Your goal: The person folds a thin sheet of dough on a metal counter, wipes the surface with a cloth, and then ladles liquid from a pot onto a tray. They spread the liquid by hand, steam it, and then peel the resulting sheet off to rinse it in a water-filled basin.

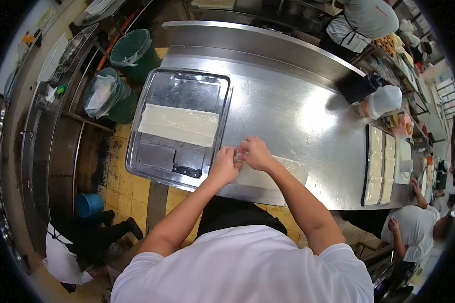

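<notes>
My left hand and my right hand meet near the table's front edge, fingers curled in a pinch on clear plastic film at the left end of a pale flat sheet. My right forearm covers part of this sheet, which looks like rolled dough. To the left, a metal tray holds a pale, shiny, film-covered dough sheet. Below that sheet in the tray lies a broad-bladed knife with a black handle. Exactly where the fingertips grip is hard to make out.
A dark tray of several pale dough pieces sits on the steel table at right, near a white container. Lined green bins and a blue bucket stand left. Co-workers are at upper right, right and lower left.
</notes>
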`<state>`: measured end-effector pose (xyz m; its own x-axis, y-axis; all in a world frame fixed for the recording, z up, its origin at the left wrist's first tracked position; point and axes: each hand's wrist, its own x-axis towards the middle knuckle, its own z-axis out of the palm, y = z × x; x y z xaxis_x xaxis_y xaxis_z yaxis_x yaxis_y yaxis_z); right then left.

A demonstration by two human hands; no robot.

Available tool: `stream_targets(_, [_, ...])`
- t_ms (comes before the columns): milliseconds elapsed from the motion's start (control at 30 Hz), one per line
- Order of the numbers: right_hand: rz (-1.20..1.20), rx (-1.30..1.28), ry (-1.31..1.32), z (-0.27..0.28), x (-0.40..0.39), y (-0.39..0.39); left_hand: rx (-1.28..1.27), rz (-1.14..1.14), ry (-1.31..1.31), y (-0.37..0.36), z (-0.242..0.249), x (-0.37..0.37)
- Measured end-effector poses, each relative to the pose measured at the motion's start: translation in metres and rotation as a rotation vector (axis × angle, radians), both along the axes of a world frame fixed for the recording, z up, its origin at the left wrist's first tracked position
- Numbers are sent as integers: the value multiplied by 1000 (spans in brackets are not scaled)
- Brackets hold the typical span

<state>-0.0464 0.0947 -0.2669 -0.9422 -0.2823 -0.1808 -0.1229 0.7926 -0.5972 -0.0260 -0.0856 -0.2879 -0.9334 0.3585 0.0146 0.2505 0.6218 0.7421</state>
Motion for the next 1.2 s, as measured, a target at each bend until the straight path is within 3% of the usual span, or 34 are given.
stream_targets(100, [-57, -148, 111, 9, 20, 11, -100, -124, -43, -2, -8, -2])
stream_targets(200, [-225, -233, 99, 36, 48, 27, -103, -59, -333, 5, 3, -4])
stream_targets(333, [-441, -248, 55, 53, 104, 59, -30, 64, -363, 12, -6, 3])
stream_targets(500, [-732, -350, -42, 56, 213, 94, -268, 127, -88, 36, -15, 21])
stream_targets(700, [-933, -445, -52, 31, 301, 111, -330, 73, 119, 62, 32, 32])
stream_targets(833, [-1022, -461, 5, 28, 340, 120, -292, -80, 297, 98, 104, 45])
stream_targets(1200, [-1177, -718, 110, -37, 356, 162, -172, -420, 453, 220, 270, 110])
